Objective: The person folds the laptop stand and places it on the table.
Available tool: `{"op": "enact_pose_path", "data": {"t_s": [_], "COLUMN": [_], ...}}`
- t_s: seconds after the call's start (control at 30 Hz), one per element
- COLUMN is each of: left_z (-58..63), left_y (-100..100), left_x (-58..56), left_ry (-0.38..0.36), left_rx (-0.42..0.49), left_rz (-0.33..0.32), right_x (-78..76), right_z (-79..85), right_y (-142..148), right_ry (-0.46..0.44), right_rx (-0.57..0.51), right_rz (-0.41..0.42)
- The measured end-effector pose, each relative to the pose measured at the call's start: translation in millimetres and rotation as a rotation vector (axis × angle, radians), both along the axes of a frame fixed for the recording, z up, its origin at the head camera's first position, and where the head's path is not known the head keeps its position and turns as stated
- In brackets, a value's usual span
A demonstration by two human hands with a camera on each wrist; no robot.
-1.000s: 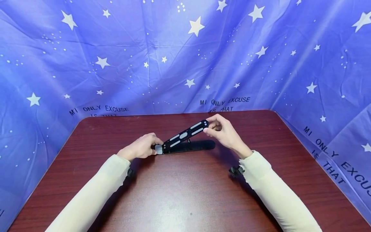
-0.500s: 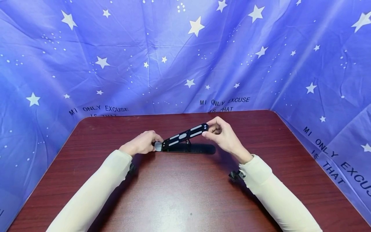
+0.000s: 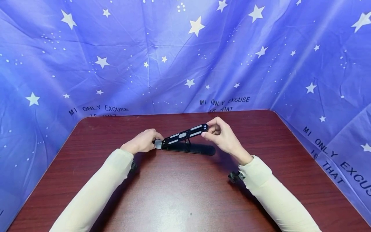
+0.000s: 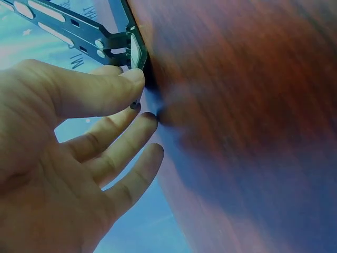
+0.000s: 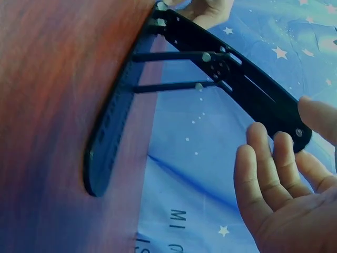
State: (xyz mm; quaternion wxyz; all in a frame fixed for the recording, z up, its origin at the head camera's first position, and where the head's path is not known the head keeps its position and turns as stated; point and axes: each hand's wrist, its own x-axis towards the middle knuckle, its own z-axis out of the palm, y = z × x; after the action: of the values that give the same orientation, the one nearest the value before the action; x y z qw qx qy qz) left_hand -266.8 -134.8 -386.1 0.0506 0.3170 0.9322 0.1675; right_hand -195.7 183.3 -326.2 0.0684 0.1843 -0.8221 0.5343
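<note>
A black folding stand (image 3: pixel 182 135) with pale grey pads is on the table, its top plate raised at a slant from a hinge on the left. My left hand (image 3: pixel 142 140) pinches the hinged end beside a grey-padded lip (image 3: pixel 158 144). In the left wrist view, its thumb (image 4: pixel 105 92) presses there and the other fingers spread loosely. My right hand (image 3: pixel 222 133) grips the raised end between thumb and fingers. Two thin struts (image 5: pixel 174 56) join the top plate to the flat base plate (image 5: pixel 113 142), as the right wrist view shows.
A dark red wood-grain table (image 3: pixel 185 193) lies under both arms. Behind it and at the sides hangs a blue curtain (image 3: pixel 162 42) with white stars and black lettering. Small black devices (image 3: pixel 236 176) are strapped at both wrists.
The raised plate has tilted slightly lower, with my right hand sinking along with it. My left hand has shifted a little away and right, and the base's right end has swung toward me.
</note>
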Motion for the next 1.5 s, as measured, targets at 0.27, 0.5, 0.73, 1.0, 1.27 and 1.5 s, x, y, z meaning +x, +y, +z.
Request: {"op": "enact_pose_path", "data": {"t_s": [0.27,0.5,0.73,1.0,1.27,1.5], "left_z": [-6.3,-9.2,-10.3,-11.7,-12.6,-12.0], "left_y": [-6.1,-12.6,-10.9,-11.0,-11.1,-10.1], "left_x": [5.0,6.3,4.0,-2.0,-12.8,-23.1], "left_ry": [-0.005,0.017,0.030,0.035,0.066,0.046], "left_rx": [0.004,0.007,-0.002,-0.009,0.013,0.008], "left_rz": [0.123,0.171,0.180,0.170,0.118,0.107], "right_x": [-18.8,-29.8,-25.8,-15.0,-6.1,0.8], "right_z": [4.2,4.9,5.6,4.9,3.9,3.0], "right_y": [17.9,24.0,23.1,16.8,11.2,3.3], "right_ry": [-0.059,-0.095,-0.094,-0.093,-0.085,-0.089], "right_rx": [0.044,0.044,0.031,0.038,0.029,0.003], "right_rz": [0.147,0.243,0.221,0.189,0.177,0.206]}}
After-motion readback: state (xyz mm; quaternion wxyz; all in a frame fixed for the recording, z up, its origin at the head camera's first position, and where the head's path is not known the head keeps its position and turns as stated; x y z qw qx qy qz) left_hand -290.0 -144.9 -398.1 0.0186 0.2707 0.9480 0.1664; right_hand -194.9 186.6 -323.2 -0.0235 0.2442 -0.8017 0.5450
